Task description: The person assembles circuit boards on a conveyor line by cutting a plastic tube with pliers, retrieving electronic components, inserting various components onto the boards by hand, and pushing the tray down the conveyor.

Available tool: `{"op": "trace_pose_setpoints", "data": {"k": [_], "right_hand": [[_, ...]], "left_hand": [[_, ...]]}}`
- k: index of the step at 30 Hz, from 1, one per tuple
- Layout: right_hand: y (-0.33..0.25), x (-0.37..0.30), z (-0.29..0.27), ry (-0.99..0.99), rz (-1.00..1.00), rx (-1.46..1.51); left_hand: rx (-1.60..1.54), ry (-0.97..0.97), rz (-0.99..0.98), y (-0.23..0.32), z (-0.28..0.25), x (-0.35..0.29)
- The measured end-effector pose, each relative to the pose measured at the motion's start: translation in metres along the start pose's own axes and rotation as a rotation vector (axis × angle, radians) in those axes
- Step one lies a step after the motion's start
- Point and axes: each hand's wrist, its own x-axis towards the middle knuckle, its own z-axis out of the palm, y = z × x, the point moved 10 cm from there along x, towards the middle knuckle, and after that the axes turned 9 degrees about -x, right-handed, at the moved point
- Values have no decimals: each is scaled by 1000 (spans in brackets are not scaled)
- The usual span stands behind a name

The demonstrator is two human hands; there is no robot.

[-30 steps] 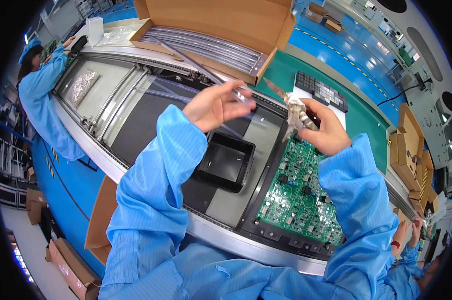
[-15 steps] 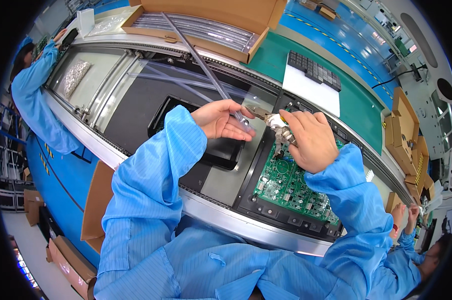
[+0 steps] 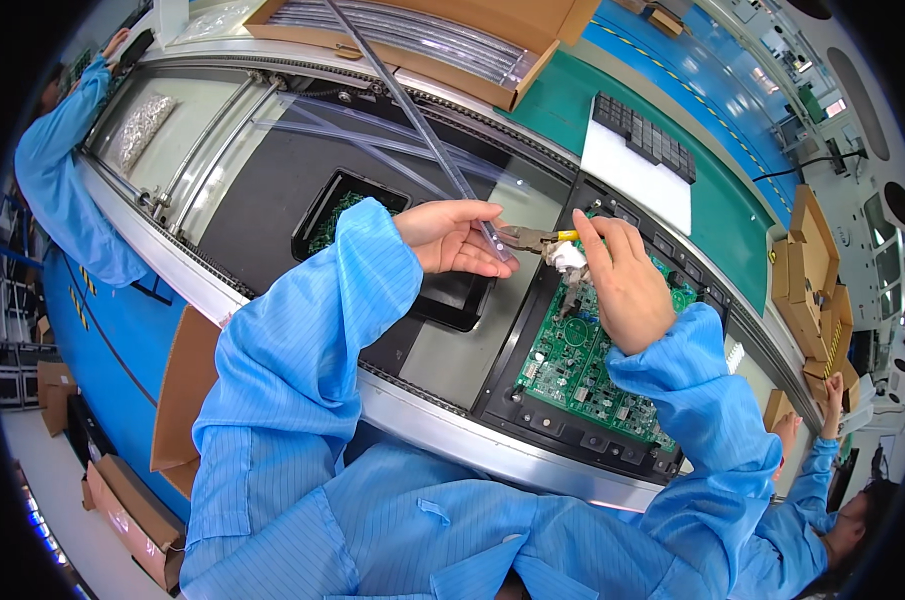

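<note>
- The conveyor (image 3: 413,425) spans the frame from upper left to lower right.
- The open cardboard carton (image 3: 577,18), upper middle, holds a row of tubes (image 3: 403,36); whether any of them has been worked on cannot be told.
- The circuit-board panel (image 3: 563,375) sits in a black fixture right of centre, partly under the right forearm.
- Clear plastic strips (image 3: 373,150) lie crossed on the conveyor above a black tray (image 3: 301,243) containing green boards.
- The clear tube (image 3: 408,110) slants from the top edge to the centre, its lower end at the person's left hand.
- The left hand (image 3: 438,235), palm up at centre, has thumb and half-curled fingers around that end.
- The right hand (image 3: 628,285), right of centre, is clenched on the pliers.
- The pliers (image 3: 529,239), yellow-handled with a white wrapping, meet the tube's end, so work there seems under way and unfinished; whether their jaws grip anything cannot be told.
</note>
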Motion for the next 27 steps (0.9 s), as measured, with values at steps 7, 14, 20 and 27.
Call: {"op": "trace_pose_setpoints", "data": {"k": [7, 14, 20, 27], "right_hand": [[-3, 0, 8, -62, -3, -88], [-3, 0, 10, -106, 16, -90], [-3, 0, 14, -152, 38, -107], [-6, 2, 13, -121, 52, -142]], "left_hand": [[50, 21, 52, 3, 9, -5], [67, 59, 64, 5, 10, -9], [72, 72, 83, 7, 5, -9], [65, 70, 99, 10, 3, -10]]}}
